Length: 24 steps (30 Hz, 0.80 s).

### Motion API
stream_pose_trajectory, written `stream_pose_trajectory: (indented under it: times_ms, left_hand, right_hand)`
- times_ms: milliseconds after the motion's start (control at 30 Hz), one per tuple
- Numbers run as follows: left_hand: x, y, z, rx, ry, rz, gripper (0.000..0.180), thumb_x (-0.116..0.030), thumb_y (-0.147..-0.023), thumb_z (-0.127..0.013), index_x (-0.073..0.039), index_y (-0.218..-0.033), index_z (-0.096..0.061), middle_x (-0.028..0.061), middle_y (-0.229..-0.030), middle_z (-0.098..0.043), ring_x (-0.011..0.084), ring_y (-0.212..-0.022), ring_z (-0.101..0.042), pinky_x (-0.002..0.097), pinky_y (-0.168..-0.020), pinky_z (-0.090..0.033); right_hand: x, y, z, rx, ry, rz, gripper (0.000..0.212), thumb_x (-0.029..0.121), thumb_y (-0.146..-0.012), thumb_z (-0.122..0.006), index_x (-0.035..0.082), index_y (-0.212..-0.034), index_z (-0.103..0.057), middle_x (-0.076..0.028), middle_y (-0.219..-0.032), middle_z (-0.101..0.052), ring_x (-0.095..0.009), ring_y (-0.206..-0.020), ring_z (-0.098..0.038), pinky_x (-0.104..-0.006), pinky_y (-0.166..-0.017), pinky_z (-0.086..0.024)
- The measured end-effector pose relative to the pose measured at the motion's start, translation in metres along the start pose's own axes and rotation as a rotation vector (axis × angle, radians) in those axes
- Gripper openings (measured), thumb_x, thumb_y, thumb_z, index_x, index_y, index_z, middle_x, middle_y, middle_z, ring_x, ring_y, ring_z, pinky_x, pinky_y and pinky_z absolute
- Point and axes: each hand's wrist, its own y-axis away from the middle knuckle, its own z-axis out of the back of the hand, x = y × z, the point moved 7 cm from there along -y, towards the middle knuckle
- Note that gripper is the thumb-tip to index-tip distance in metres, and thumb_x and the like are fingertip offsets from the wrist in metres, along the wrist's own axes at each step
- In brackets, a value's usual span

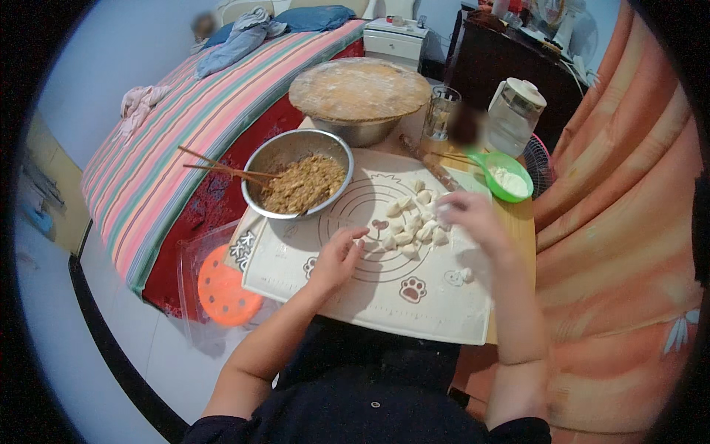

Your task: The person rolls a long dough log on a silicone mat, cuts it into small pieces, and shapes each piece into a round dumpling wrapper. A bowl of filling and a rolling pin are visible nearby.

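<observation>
Small cut dough pieces [401,238] lie in a loose cluster on a cream kneading mat [333,303] printed with circles and paw marks. My left hand [339,260] rests at the cluster's left side, fingers loosely bent and apart, with nothing seen in it. Over the right edge of the pieces, my right hand [471,220] has its floury fingertips drawn together; whatever they hold, if anything, is hidden. A lone dough piece [467,274] sits near my right forearm. Beyond the pieces lies a rolling pin [441,176], floury along its length.
A steel bowl [255,194] of brown filling with chopsticks [214,164] stands at left. Behind it, a floury round board [359,89] covers a basin. At right are a green scoop [481,164] of flour, a glass mug [441,115] and a clear pitcher [515,118].
</observation>
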Motion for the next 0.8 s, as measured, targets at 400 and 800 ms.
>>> stream_pose_trajectory:
  times_ms: [400, 800]
  left_hand:
    - [-0.006, 0.062, -0.061, 0.352, -0.804, -0.241, 0.071, -0.043, -0.097, -0.051, 0.000, -0.149, -0.031, 0.0186, -0.158, -0.027, 0.0307, -0.148, -0.024, 0.0482, -0.119, -0.020]
    - [-0.009, 0.015, -0.025, -0.004, -0.502, -0.349, 0.034, -0.012, -0.081, -0.066, -0.009, -0.115, -0.062, 0.0110, -0.114, -0.063, 0.0321, -0.109, -0.058, 0.0455, -0.093, -0.044]
  right_hand:
    - [-0.021, 0.135, -0.127, -0.105, 0.753, 0.458, 0.035, 0.018, -0.092, -0.058, 0.002, -0.122, -0.062, -0.015, -0.132, -0.059, -0.033, -0.126, -0.051, -0.0414, -0.108, -0.038]
    - [-0.034, 0.131, -0.070, -0.412, 0.462, 0.241, 0.031, 0.004, -0.084, -0.060, 0.004, -0.115, -0.066, -0.014, -0.121, -0.062, -0.033, -0.113, -0.057, -0.0414, -0.100, -0.045]
